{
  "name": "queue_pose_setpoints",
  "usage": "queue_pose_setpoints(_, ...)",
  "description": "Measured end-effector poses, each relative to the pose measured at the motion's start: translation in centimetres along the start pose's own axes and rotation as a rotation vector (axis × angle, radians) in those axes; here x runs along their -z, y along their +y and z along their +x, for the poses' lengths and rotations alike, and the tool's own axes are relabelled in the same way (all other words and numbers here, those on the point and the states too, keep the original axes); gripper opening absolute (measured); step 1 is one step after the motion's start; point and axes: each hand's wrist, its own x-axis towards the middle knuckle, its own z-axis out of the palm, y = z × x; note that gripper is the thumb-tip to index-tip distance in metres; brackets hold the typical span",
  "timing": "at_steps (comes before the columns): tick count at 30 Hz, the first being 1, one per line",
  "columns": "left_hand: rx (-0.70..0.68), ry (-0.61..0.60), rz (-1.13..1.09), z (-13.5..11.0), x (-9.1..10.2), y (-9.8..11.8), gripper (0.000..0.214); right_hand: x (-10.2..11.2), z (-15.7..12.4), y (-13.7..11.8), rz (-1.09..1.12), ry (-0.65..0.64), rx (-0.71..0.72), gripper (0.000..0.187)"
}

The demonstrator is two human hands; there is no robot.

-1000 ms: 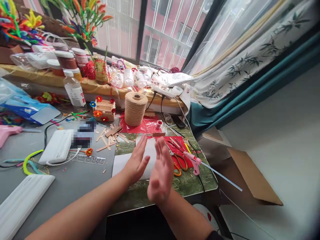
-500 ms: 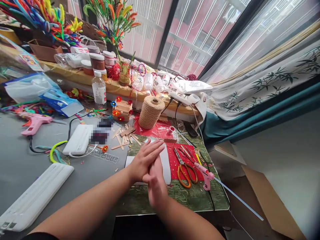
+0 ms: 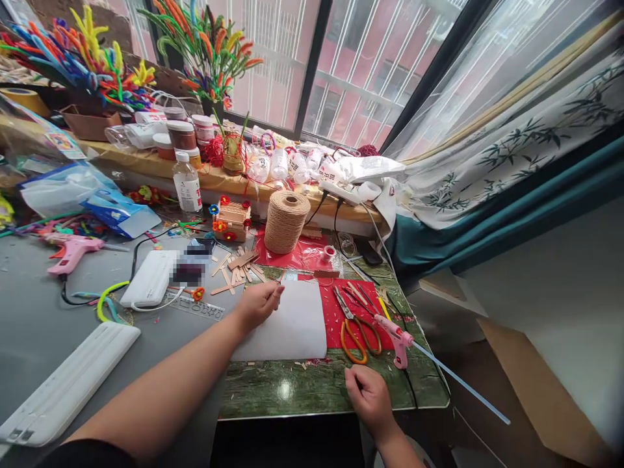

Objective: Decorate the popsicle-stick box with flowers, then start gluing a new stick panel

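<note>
My left hand [image 3: 260, 303] is closed in a loose fist over the left part of a white sheet [image 3: 297, 325], and nothing shows in its fingers. My right hand [image 3: 369, 396] is curled into a fist near the table's front edge, also with nothing visible in it. Just above the right hand lie scissors with orange handles [image 3: 355, 328], on a red sheet [image 3: 333, 325]. Beside them rests a pink glue gun [image 3: 398, 339] with a long clear glue stick [image 3: 463, 382]. Loose wooden craft sticks [image 3: 236, 270] are piled beyond my left hand.
A twine spool [image 3: 286, 222] stands at the back, beside a small stick-built box [image 3: 231, 221] with flowers. Further left are a plastic bottle [image 3: 187, 185], a second pink glue gun [image 3: 74, 252], a white power bank [image 3: 151, 278] and a long white lamp [image 3: 73, 383]. Jars crowd the sill.
My hands were pressed palm to palm above the white sheet. They have parted: the left moved left, the right moved right and toward me, and both curled closed.
</note>
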Motion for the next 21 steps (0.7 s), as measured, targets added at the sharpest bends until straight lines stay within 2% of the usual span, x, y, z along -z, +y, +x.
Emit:
queue_pose_setpoints(5, 0.024, 0.112, 0.030, -0.4, 0.3, 0.2, 0.054, -0.6, 0.9, -0.5, -0.183, -0.077, 0.047, 0.041)
queue_pose_setpoints(12, 0.008, 0.240, 0.067, -1.5, 0.8, 2.9, 0.052, -0.1, 0.3, -0.2, -0.256, -0.087, 0.129, 0.038)
queue_pose_setpoints(17, 0.129, 0.152, 0.065, -4.9, 1.1, 3.2, 0.044, 0.4, 0.0, 0.1, -0.240, -0.098, 0.098, 0.038)
queue_pose_setpoints(19, 0.196, 0.073, 0.127, -6.9, 1.7, 2.7, 0.042, 0.4, 0.1, 0.2, -0.245, -0.101, 0.079, 0.035)
queue_pose_setpoints(21, 0.242, 0.085, 0.234, -8.8, 2.8, 2.2, 0.040, 0.4, 0.2, 0.3, -0.251, -0.101, 0.062, 0.031)
